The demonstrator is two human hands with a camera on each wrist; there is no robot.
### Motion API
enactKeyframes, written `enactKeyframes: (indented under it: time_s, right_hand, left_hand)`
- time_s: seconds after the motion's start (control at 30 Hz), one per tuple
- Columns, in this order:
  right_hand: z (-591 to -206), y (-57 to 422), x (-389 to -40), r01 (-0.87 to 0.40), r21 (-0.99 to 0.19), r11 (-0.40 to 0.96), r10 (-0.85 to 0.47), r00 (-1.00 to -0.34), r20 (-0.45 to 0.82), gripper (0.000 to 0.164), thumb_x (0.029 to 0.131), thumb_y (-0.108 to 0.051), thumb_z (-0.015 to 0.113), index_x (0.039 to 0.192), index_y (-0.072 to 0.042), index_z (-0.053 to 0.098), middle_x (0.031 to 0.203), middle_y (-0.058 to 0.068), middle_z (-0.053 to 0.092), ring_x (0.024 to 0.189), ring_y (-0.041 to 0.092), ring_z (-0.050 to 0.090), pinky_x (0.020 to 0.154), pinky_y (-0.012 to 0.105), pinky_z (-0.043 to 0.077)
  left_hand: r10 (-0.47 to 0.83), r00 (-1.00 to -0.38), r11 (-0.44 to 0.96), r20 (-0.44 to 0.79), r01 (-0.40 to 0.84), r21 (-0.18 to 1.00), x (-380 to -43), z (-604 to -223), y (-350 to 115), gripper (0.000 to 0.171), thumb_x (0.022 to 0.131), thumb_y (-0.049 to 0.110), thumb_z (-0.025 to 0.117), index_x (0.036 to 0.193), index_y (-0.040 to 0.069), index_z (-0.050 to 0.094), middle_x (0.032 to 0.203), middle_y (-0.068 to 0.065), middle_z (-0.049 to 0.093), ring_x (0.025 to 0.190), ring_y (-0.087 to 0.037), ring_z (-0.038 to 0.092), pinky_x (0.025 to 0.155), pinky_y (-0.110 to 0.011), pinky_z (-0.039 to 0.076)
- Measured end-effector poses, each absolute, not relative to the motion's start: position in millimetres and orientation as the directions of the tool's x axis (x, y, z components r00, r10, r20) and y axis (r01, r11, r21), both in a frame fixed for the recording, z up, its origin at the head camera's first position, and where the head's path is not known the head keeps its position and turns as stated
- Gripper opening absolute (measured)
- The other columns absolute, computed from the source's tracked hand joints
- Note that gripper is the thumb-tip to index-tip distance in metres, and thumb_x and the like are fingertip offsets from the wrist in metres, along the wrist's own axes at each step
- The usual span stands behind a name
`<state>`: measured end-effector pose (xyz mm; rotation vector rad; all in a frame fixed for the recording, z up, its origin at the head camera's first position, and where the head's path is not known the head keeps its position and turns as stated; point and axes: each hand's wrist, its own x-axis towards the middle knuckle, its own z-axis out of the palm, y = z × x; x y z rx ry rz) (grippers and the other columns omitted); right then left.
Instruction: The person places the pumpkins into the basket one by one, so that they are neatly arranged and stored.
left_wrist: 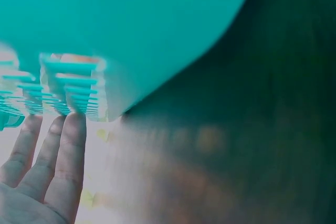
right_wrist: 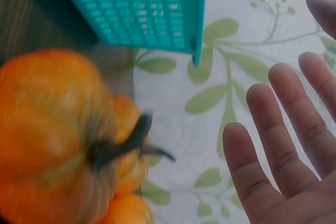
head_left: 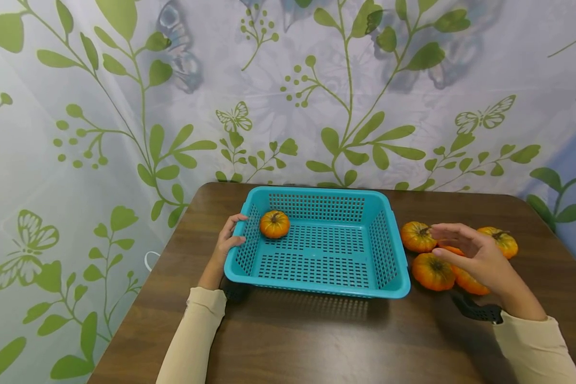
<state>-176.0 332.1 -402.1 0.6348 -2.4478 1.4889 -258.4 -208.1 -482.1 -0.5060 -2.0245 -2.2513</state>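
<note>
A turquoise plastic basket (head_left: 312, 290) with perforated walls stands on the table. My left hand (head_left: 226, 242) holds its left rim, thumb and forefinger on the edge. In the left wrist view, other fingers (left_wrist: 71, 156) lie against the outside of the basket wall (left_wrist: 131, 30). One small orange pumpkin (head_left: 274, 224) sits inside, near the left wall. Right of the basket, my right hand (head_left: 482, 261) hovers over a group of pumpkins (head_left: 433, 272), partly hiding some. Its fingers are spread with nothing between them, and a stemmed pumpkin (right_wrist: 47, 140) lies beside it in the right wrist view.
The brown wooden table (head_left: 307, 341) reaches back to a hanging cloth (head_left: 278, 80) printed with green leaves and butterflies. A dark wrist strap (head_left: 477, 310) circles the right wrist. A thin white cable (head_left: 149, 260) shows past the table's left edge.
</note>
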Motion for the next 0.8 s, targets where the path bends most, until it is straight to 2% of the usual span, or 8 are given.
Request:
enactKeyframes:
  time_s: [0.13, 0.27, 0.43, 0.6, 0.7, 0.8]
  right_hand:
    - [-403.8, 342.7, -170.7, -0.439, -0.790, 0.427, -0.235, -0.898, 0.372, 0.049, 0.091, 0.021, 0.069, 0.138, 0.008, 0.061, 0.130, -0.022, 0.068, 0.114, -0.006, 0.065, 0.093, 0.010, 0.050]
    - [-409.1, 354.4, -168.0, -0.446, -0.798, 0.405, -0.226, -0.895, 0.385, 0.049, 0.092, 0.024, 0.066, 0.137, 0.007, 0.063, 0.131, -0.018, 0.069, 0.114, -0.003, 0.066, 0.090, 0.010, 0.051]
    - [-413.4, 364.4, -164.4, -0.458, -0.788, 0.413, -0.188, -0.889, 0.418, 0.049, 0.089, 0.028, 0.066, 0.134, 0.010, 0.064, 0.128, -0.019, 0.070, 0.109, -0.004, 0.069, 0.087, 0.011, 0.053]
    - [-416.6, 374.9, -159.9, -0.374, -0.807, 0.457, -0.122, -0.925, 0.359, 0.047, 0.093, 0.019, 0.070, 0.135, -0.001, 0.068, 0.126, -0.025, 0.070, 0.106, -0.010, 0.068, 0.086, 0.008, 0.050]
    - [-419.5, 381.8, -156.7, -0.335, -0.821, 0.461, -0.089, -0.939, 0.333, 0.048, 0.094, 0.017, 0.070, 0.136, -0.007, 0.070, 0.125, -0.027, 0.069, 0.104, -0.011, 0.068, 0.083, 0.007, 0.051]
    - [-422.1, 388.5, -154.1, -0.313, -0.821, 0.478, -0.067, -0.945, 0.322, 0.050, 0.095, 0.016, 0.069, 0.137, -0.013, 0.070, 0.126, -0.029, 0.067, 0.102, -0.012, 0.067, 0.080, 0.008, 0.052]
  left_hand:
    - [0.162, -0.943, -0.131, 0.290, 0.270, 0.954, -260.0, -480.6, -208.2, 0.050, 0.085, 0.003, 0.049, 0.134, -0.008, 0.044, 0.144, -0.040, 0.048, 0.117, -0.030, 0.063, 0.093, -0.030, 0.056]
    - [0.158, -0.947, -0.126, 0.278, 0.260, 0.957, -260.5, -479.5, -208.1, 0.055, 0.085, 0.002, 0.048, 0.136, -0.015, 0.036, 0.144, -0.038, 0.049, 0.117, -0.026, 0.063, 0.093, -0.029, 0.055]
    - [0.148, -0.951, -0.130, 0.273, 0.255, 0.958, -259.8, -479.8, -207.9, 0.050, 0.084, 0.001, 0.048, 0.134, -0.006, 0.046, 0.144, -0.037, 0.050, 0.117, -0.025, 0.063, 0.093, -0.029, 0.055]
    - [0.146, -0.949, -0.133, 0.278, 0.259, 0.957, -259.9, -480.9, -208.6, 0.048, 0.085, 0.002, 0.048, 0.133, 0.002, 0.052, 0.144, -0.034, 0.051, 0.117, -0.026, 0.062, 0.093, -0.030, 0.055]
    - [0.146, -0.951, -0.134, 0.272, 0.253, 0.958, -260.0, -480.7, -208.3, 0.049, 0.084, 0.002, 0.048, 0.133, 0.002, 0.051, 0.144, -0.033, 0.051, 0.118, -0.026, 0.062, 0.093, -0.030, 0.055]
    - [0.147, -0.952, -0.131, 0.269, 0.251, 0.959, -260.3, -480.4, -208.0, 0.050, 0.084, 0.001, 0.048, 0.133, -0.003, 0.048, 0.145, -0.033, 0.050, 0.118, -0.026, 0.061, 0.094, -0.030, 0.054]
